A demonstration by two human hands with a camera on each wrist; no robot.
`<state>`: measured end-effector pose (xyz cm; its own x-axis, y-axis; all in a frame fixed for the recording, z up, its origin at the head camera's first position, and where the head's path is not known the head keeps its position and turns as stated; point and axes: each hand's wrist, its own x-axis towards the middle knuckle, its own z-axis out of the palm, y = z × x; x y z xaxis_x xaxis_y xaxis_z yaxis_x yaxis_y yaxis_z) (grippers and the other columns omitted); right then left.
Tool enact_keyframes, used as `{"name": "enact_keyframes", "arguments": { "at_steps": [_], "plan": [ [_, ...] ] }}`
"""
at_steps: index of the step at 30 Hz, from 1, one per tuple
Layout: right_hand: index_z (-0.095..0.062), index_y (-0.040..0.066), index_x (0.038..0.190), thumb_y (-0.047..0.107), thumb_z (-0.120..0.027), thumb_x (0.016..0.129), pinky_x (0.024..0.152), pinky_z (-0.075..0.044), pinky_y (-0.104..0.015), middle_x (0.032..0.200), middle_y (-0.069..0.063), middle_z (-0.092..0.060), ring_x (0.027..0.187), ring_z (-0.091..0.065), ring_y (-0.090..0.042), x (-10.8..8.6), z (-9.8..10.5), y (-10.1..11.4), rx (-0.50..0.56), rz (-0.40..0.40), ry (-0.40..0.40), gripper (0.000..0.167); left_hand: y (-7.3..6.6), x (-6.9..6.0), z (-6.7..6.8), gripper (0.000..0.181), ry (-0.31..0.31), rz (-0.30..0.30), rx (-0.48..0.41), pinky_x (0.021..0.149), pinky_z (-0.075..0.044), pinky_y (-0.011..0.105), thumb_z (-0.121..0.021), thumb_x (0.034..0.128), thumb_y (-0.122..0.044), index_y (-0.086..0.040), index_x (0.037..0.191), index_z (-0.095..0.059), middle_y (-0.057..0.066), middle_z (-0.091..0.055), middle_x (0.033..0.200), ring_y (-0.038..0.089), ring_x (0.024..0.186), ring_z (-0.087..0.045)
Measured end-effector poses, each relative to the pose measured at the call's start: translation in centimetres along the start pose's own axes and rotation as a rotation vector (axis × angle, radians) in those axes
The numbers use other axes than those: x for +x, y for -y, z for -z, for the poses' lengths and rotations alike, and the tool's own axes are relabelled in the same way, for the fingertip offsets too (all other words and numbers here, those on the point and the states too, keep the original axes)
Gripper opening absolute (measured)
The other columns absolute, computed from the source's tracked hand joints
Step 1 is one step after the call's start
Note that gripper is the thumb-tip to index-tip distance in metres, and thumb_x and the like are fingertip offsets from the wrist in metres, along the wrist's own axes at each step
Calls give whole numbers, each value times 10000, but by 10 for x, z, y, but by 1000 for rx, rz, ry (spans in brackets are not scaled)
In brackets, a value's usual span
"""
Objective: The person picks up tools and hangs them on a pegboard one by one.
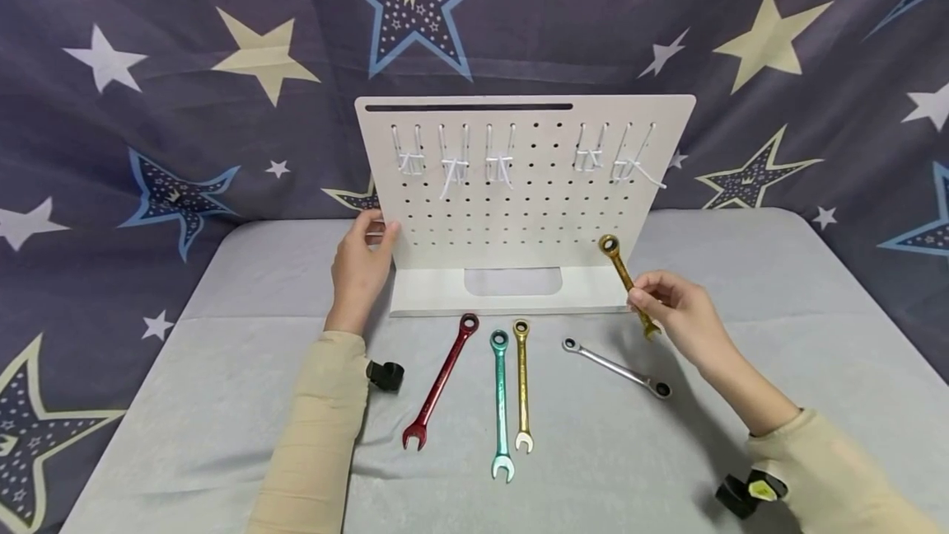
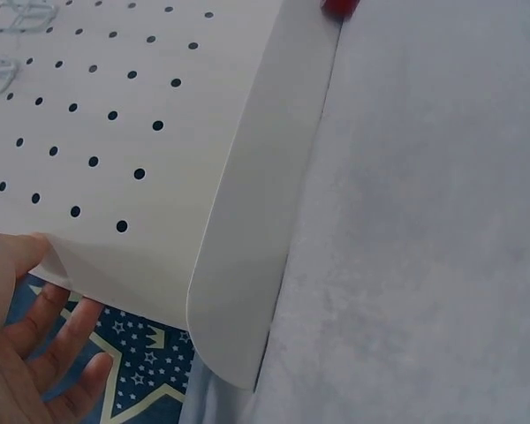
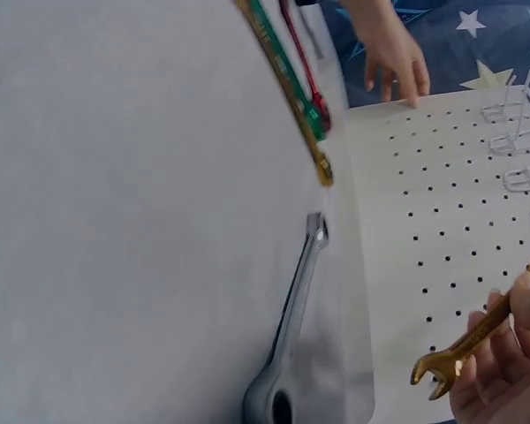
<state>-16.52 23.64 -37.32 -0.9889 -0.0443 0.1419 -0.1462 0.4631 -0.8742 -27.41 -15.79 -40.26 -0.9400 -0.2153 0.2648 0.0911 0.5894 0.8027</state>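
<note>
My right hand (image 1: 678,316) pinches a gold combination wrench (image 1: 623,270) in front of the right side of a white pegboard (image 1: 511,225). The wrench's ring end points up toward the board; its open end (image 3: 437,367) hangs down past the fingers. At the board's left edge my left hand (image 1: 361,266) grips it, thumb on the front face and fingers at the edge, partly behind it. On the table before the board lie a red wrench (image 1: 442,381), a green wrench (image 1: 501,402), another gold wrench (image 1: 522,386) and a silver double-ring wrench (image 1: 615,367).
Several white wire hooks (image 1: 499,159) hang in a row along the upper pegboard. Its flat base (image 1: 430,291) stands on a grey cloth-covered table (image 1: 222,386). A dark star-patterned curtain (image 1: 578,23) hangs behind. Black wrist devices (image 1: 385,376) sit on both sleeves.
</note>
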Motion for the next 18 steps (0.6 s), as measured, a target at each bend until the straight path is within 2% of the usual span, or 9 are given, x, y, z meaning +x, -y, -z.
{"name": "enact_keyframes", "arguments": {
  "at_steps": [3,8,15,18],
  "plan": [
    [-583,-100,1009,74,-611,986,681,-503,-179,812,62,-647,755,-614,-47,2,-3,4,64,-4,-59,177,1,0,1,348,-2,-3,-3,902,-438,527,-597,1000,-359,-128,1260,-604,94,-673,1167,279,1082,-624],
    [-594,-35,1003,94,-613,989,709,-500,-162,824,101,-650,780,-616,-58,6,-4,13,192,-7,-157,131,2,1,1,341,-6,0,-2,900,-438,526,-602,997,-359,-133,1252,-607,86,-675,1164,274,1077,-625],
    [-595,42,945,89,-641,968,680,-472,-155,811,30,-671,749,-590,-88,11,0,23,433,49,-269,69,0,1,0,337,-3,7,-4,900,-438,524,-609,995,-351,-133,1253,-609,89,-677,1163,276,1071,-627],
    [-601,42,936,81,-638,967,663,-474,-156,806,-11,-672,739,-591,-108,13,2,24,474,70,-280,62,0,1,0,337,1,10,-5,902,-435,529,-608,996,-349,-132,1254,-608,90,-676,1166,279,1074,-625]
  ]
}}
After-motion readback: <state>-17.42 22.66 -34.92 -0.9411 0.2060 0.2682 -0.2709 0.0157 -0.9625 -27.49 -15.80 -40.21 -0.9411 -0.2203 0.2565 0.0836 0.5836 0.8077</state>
